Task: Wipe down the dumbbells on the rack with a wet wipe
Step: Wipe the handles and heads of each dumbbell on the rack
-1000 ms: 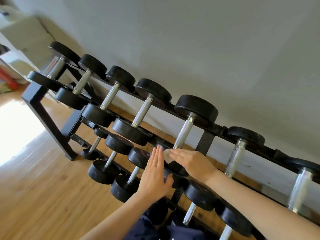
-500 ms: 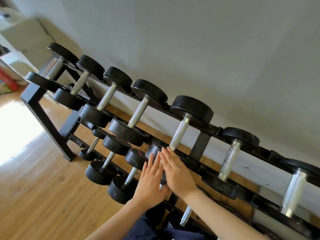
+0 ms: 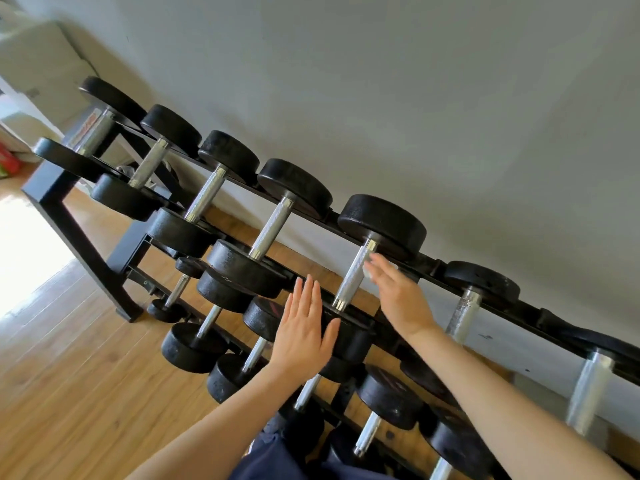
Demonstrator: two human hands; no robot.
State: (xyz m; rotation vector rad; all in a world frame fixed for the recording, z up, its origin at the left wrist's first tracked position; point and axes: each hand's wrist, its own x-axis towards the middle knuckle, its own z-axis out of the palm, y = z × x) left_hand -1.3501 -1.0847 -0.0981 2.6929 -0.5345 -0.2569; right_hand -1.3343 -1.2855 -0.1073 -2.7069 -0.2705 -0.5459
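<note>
Two-tier black dumbbell rack (image 3: 69, 220) runs 10-to-4 o'clock along wall, right hand (image 3: 398, 296) w/ straight fingers pressing white wet wipe (image 3: 367, 270) to knurled handle (image 3: 353, 275) of 5th top dumbbell, left hand (image 3: 304, 327) flat, open on its front head (image 3: 349, 336) at 8 o'clock; mid-wipe, next prob. stroke down handle w/ steady pressure.
</note>
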